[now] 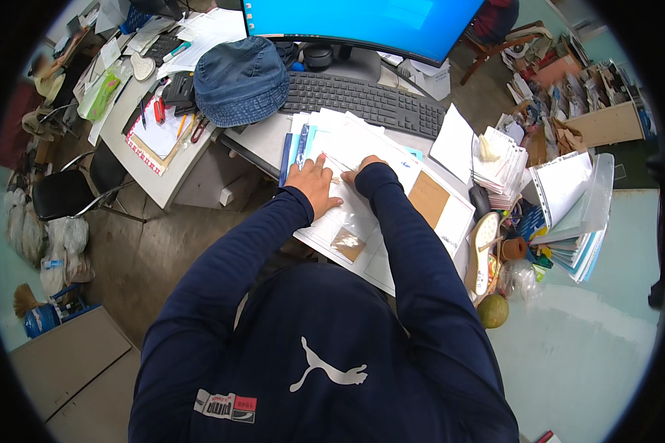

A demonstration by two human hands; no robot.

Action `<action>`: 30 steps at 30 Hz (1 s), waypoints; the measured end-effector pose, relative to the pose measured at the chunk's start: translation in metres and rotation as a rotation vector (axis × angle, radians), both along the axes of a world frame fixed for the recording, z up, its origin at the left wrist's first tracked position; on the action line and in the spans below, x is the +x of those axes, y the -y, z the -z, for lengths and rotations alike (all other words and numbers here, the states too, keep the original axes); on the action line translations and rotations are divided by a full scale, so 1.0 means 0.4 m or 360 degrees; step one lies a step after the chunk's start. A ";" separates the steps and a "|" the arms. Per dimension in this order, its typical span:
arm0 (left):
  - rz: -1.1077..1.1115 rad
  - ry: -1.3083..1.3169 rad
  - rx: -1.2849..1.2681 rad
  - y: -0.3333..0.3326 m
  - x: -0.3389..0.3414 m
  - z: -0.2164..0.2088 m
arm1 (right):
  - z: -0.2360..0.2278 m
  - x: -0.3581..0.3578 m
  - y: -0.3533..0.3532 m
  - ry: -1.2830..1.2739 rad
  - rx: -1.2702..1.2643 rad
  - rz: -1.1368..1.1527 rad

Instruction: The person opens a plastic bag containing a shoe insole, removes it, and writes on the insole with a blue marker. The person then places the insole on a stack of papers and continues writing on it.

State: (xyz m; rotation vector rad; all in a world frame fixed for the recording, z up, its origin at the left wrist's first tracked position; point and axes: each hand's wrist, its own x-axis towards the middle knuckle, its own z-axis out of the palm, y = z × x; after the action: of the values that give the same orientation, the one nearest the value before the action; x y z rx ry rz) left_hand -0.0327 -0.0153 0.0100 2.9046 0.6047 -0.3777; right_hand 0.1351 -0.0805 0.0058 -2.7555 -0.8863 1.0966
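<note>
Monitor (362, 22) top ctr, black keyboard (366, 100) below it, blue bucket hat (241, 80) upper left. Paper stack (362, 148) frame ctr w/ clear plastic sleeve (351, 221) on top. Left hand (314, 184) flat, fingers spread, pressing sleeve. Right hand (362, 168) pinching sth small at sleeve's top edge, can't tell what.

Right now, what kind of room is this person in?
Probably an office. A big monitor and a dark keyboard sit on a desk piled with papers, and both hands, left and right, rest on those sheets.
</note>
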 end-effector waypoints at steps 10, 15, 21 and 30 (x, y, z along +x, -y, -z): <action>-0.0019 0.0617 -0.0267 -0.035 -0.047 0.007 | -0.019 0.006 0.241 0.0154 0.0941 0.0352; -0.0426 0.0892 -0.1270 0.010 -0.162 -0.160 | 0.015 0.021 0.541 0.0034 0.1180 0.1039; 0.1097 0.3087 -0.1267 0.171 -0.182 -0.536 | 0.036 -0.099 0.630 0.0486 0.1150 0.0822; 0.1625 0.3317 -0.1435 0.267 -0.122 -0.671 | 0.027 -0.194 0.438 0.0161 0.0613 0.0837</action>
State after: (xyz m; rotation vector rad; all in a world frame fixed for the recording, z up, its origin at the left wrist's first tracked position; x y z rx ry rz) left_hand -0.0814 -0.1222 0.2785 1.1346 -1.0172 1.5438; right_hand 0.0576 -0.2559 -0.0049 -2.5069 -0.2943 0.6226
